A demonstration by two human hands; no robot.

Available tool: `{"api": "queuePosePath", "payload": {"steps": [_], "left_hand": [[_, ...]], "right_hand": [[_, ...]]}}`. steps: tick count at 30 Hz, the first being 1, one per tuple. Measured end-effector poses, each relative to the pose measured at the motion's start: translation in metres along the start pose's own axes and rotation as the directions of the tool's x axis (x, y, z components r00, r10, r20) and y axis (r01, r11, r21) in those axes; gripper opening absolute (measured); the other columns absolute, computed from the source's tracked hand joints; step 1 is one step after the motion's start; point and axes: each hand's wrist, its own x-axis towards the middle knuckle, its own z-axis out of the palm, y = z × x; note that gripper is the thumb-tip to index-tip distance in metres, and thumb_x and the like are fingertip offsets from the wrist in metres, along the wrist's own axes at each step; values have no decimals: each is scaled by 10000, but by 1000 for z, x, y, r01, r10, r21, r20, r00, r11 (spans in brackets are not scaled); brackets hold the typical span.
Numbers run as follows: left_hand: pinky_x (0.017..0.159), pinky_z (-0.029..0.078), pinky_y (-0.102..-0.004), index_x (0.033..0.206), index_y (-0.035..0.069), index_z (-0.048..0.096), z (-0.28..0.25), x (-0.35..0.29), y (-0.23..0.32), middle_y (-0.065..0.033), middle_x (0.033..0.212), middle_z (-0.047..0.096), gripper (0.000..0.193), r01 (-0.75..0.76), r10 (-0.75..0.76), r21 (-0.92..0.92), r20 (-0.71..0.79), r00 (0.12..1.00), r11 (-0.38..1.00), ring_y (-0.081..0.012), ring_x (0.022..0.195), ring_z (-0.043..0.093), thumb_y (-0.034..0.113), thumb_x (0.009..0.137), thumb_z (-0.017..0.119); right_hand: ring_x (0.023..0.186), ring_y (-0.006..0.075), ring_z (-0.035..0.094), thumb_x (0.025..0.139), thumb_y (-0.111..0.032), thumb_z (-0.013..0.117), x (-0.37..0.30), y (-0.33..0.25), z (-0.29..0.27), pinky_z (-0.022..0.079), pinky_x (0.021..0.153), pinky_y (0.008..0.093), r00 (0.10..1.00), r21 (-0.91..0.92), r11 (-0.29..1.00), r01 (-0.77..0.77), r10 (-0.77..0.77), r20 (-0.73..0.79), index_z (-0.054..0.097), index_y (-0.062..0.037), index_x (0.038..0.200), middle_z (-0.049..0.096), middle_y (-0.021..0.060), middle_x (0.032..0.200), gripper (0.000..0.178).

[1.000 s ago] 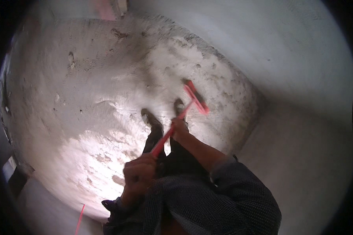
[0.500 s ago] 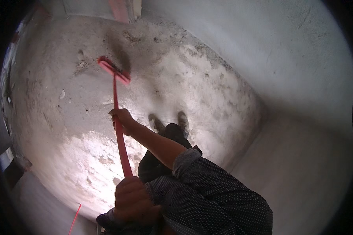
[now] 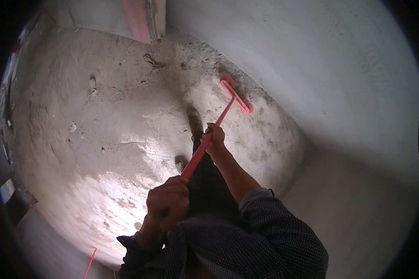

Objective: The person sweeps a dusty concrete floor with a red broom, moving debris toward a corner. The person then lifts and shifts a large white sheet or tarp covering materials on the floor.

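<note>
A red long-handled broom [image 3: 228, 110] slants up and to the right across the middle. Its wide bristled head [image 3: 237, 95] is over the rough floor, close to the foot of the right wall. Around the upper end of the handle, nearest my body, my left hand [image 3: 167, 203] is closed in a fist. My right hand [image 3: 215, 139] grips the handle farther down, its fingers wrapped round the shaft. Whether all the bristles touch the floor I cannot tell.
Dusty, patchy concrete floor [image 3: 111, 116] spreads ahead, with small debris [image 3: 152, 61] on it. The pale wall [image 3: 312, 60] rises along the right. A pink-edged post [image 3: 142, 21] stands at the far end. A thin red stick [image 3: 90, 262] shows at lower left.
The broom's head has swung from the left over to the right wall, and my right hand has moved right with it. My left hand has risen a little. One foot has stepped forward.
</note>
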Motion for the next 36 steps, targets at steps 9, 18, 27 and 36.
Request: {"api": "queuePosePath", "payload": {"steps": [9,18,27,36], "left_hand": [[634,480,-419,569,9,479,-11,103,37,-106,574,505,166,124,-39,387,-221,975,914,-280,555,529,-15,701,576],[624,504,-418,576,18,463,-30,170,65,-98,558,526,250,11,43,215,-246,968,977,-239,510,522,21,806,564],[678,498,-442,581,-6,480,-20,199,-31,-111,580,498,138,67,-41,133,-189,981,989,-274,539,512,-30,669,584],[660,545,-441,565,39,508,-36,200,50,-88,583,540,219,-4,-21,350,66,998,937,-273,539,552,44,657,706]], "right_hand": [[532,174,497,859,-148,641,24,37,172,418,483,352,909,-445,866,-230,354,218,584,-75,794,502,43,645,113],[532,148,496,875,-159,676,-8,-50,209,397,475,315,967,-348,928,-132,197,159,601,-56,863,526,33,655,128],[451,171,455,837,-167,659,121,-85,183,380,414,338,995,-281,959,-30,54,78,536,-100,737,494,33,604,172],[532,160,490,841,-160,676,22,-57,264,375,487,333,880,-466,848,-252,402,254,580,-68,776,514,31,637,148]]}}
